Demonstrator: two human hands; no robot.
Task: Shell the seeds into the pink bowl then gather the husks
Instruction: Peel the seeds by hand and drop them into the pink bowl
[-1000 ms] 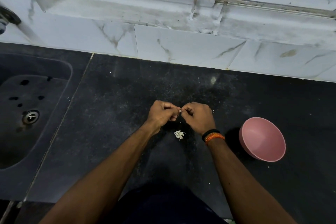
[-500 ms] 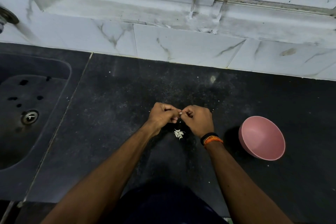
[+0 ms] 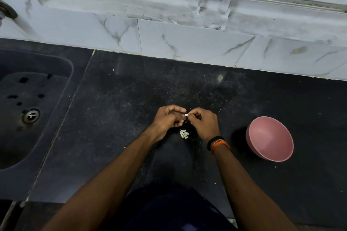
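My left hand (image 3: 169,119) and my right hand (image 3: 203,124) meet over the black counter, fingertips together. Between them a small white seed (image 3: 186,114) is pinched by both hands. Just below the hands lies a small heap of white husks (image 3: 184,134) on the counter. The pink bowl (image 3: 270,138) stands to the right of my right hand, tilted toward me. Its inside looks bare from here.
A dark sink (image 3: 32,110) with a metal drain (image 3: 31,115) fills the left side. White marble tiles (image 3: 187,45) and a window sill back the black counter (image 3: 116,110). Tiny white specks are scattered on the counter.
Both hands stay together above the husk heap, working the seed. My left fingers have loosened a little. The bowl and heap have not moved.
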